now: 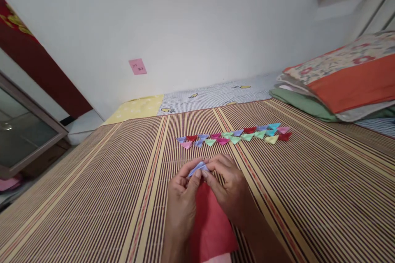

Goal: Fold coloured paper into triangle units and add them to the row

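Observation:
A small piece of folded blue-violet paper [198,167] is pinched between both of my hands. My left hand [182,191] grips its left side with thumb and fingers, and my right hand [228,185] grips its right side. Both thumbs meet at its near edge. Below my hands lies a sheet of red paper [212,226], with a strip of pink paper at its near end. Beyond my fingers, several small folded paper triangles [222,141] in blue, red, green, pink and yellow lie in two uneven rows on the striped mat [101,197].
Folded bedding, with an orange and floral quilt [364,78] on top, is stacked at the right against the wall. A patterned sheet [210,94] shows past the mat's far edge. A pink note [138,66] is on the white wall. A glass-paned frame [24,131] stands at left.

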Motion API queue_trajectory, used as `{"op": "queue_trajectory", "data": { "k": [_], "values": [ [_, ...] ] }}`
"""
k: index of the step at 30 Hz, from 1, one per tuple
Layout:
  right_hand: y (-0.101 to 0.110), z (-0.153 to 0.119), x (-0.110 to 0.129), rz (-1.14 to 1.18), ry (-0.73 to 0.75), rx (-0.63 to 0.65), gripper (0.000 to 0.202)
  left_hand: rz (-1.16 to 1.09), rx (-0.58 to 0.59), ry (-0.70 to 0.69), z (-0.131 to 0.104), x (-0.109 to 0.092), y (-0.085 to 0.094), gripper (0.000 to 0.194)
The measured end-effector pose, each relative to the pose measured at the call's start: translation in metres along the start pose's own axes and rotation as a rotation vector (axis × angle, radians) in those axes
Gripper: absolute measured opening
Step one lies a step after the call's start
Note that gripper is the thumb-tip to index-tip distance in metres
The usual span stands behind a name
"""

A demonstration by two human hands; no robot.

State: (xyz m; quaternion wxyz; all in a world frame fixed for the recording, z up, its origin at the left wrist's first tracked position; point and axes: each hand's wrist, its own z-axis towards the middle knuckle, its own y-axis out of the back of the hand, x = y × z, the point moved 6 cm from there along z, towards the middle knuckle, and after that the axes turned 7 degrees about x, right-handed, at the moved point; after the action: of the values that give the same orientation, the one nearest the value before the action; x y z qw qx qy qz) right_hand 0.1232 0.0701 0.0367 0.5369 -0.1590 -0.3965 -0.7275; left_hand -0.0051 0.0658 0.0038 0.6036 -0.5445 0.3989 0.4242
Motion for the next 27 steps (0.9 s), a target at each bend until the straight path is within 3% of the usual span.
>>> {"op": "queue_trajectory", "data": {
  "k": [8,21,27],
  "values": [
    [0.001,0.000,0.003,-0.038,0.057,0.010,0.015,-0.137,-0.023,0.007,-0.002,0.001,-0.002,0.024],
    [0.004,0.002,-0.006,0.144,-0.055,0.013,0.015,0.209,0.028,-0.029,-0.006,-0.009,-0.007,0.044],
    [0.004,0.002,-0.008,0.248,-0.086,-0.013,0.016,0.187,0.024,-0.117,-0.007,-0.013,-0.013,0.019]
  ]
}}
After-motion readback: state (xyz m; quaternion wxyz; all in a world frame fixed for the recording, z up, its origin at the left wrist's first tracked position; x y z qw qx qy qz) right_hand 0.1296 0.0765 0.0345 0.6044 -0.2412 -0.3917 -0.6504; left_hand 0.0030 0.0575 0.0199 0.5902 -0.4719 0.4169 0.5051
